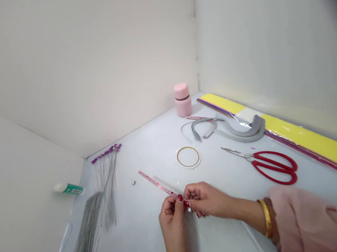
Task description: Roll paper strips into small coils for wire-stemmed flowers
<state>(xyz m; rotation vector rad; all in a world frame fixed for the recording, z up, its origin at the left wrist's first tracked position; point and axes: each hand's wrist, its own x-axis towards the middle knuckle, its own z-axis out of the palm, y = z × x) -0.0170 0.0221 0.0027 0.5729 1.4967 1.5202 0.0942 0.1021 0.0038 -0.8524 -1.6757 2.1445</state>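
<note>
Near the front middle of the table, my left hand point(172, 215) pinches one end of a narrow pink paper strip point(155, 182) dotted with red. The strip's free end points away to the upper left. My right hand point(204, 199) meets the left at the held end, its thumb and fingers closed there; a small white bit shows between the fingertips, too small to name. Just beyond the hands lies a roll of thin double-sided tape point(189, 157). A small silvery bead point(134, 182) rests left of the strip.
Red-handled scissors point(269, 165) lie at right, with grey paper strips point(232, 129) and wrapped yellow sheets point(302, 136) behind. A pink bottle point(183, 100) stands at the back. Wires point(86, 235), purple-tipped stems point(106, 152) and a green-white tube point(69, 189) are left.
</note>
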